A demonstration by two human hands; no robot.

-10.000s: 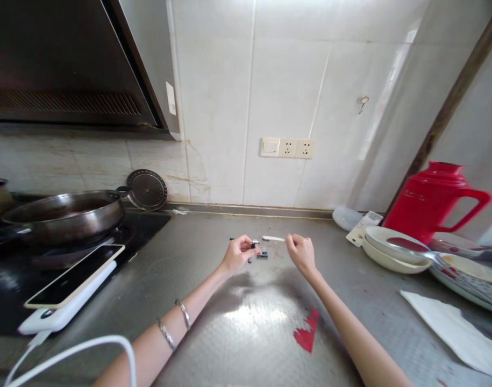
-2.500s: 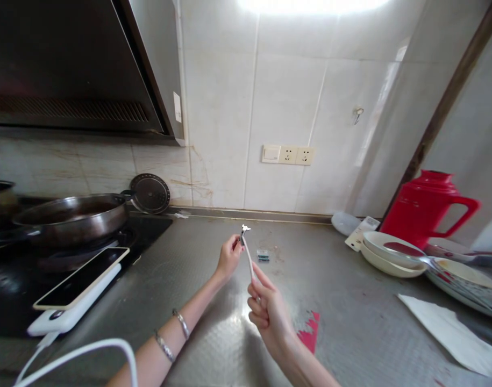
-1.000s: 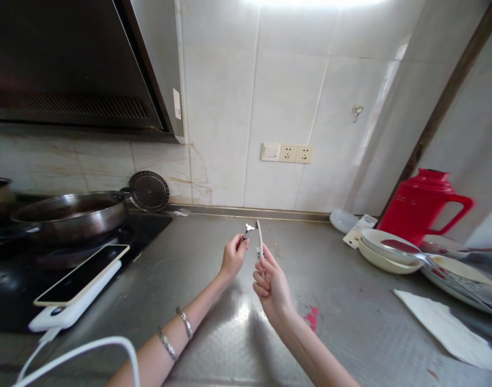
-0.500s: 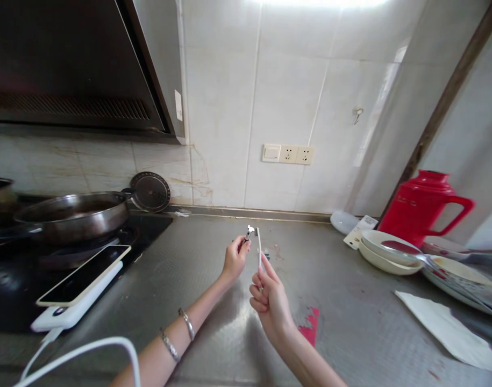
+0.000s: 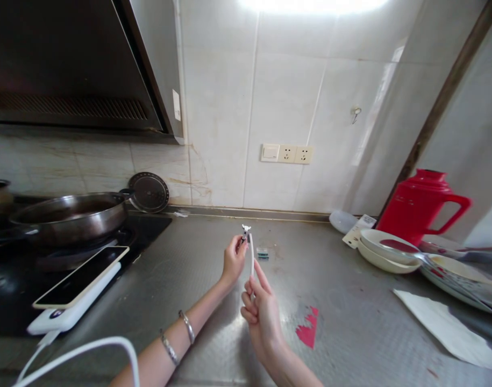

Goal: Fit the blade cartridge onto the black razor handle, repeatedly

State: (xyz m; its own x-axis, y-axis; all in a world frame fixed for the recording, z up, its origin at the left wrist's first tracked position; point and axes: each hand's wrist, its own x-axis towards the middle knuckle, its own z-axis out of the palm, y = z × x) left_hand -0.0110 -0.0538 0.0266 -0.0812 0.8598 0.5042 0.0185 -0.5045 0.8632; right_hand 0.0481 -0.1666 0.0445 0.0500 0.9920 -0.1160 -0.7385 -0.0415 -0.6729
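My left hand [image 5: 233, 263] pinches a small razor [image 5: 246, 231] by its dark handle, with its silvery, T-shaped head pointing up. A white toothbrush [image 5: 252, 258] stands nearly upright in the closed fingers of my right hand [image 5: 262, 306]. Its dark bristles face left, close beside the razor; whether they touch it I cannot tell. Just right of the brush, a small clear and dark green flat item [image 5: 262, 254] lies on the steel counter [image 5: 334, 301].
At left, a phone [image 5: 82, 275] rests on a white power bank [image 5: 74, 303] with a cable, near a steel pan [image 5: 72, 217] on the stove. Stacked bowls [image 5: 386, 260], a red thermos [image 5: 417, 209] and a white paper [image 5: 443, 328] are at right. A red scrap [image 5: 309, 329] lies nearer.
My right hand and the toothbrush have moved left and slightly down, the bristles now lower against the razor's head. The small green item shows more fully.
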